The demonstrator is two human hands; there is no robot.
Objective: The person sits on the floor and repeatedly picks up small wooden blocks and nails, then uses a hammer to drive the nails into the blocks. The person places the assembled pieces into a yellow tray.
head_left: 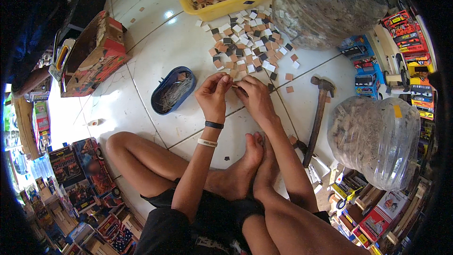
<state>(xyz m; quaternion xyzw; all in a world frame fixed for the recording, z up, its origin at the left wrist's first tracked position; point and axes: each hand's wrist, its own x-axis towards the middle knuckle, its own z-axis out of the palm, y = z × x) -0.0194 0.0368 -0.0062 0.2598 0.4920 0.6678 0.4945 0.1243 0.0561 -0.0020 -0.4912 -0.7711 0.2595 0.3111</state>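
My left hand (214,95) and my right hand (255,98) meet above the white tiled floor, fingertips almost touching. The left thumb and fingers are pinched together; whatever sits between them is too small to make out. Curled fingers on the right hand also close on something hidden, perhaps a sliver of brown. Just beyond my fingertips spreads a pile of small square pieces (245,42) in white, black and brown. To the left of my left hand is a blue oval tub (173,90) holding a tangle of thin, pale strands or pins.
A yellow basin (186,5) of similar squares stands at the far side. A hammer (317,118) lies to the right, between two bulky clear plastic bags (377,141). At left is a worn cardboard box (96,56). Colourful wooden toy trucks (368,82) crowd both sides.
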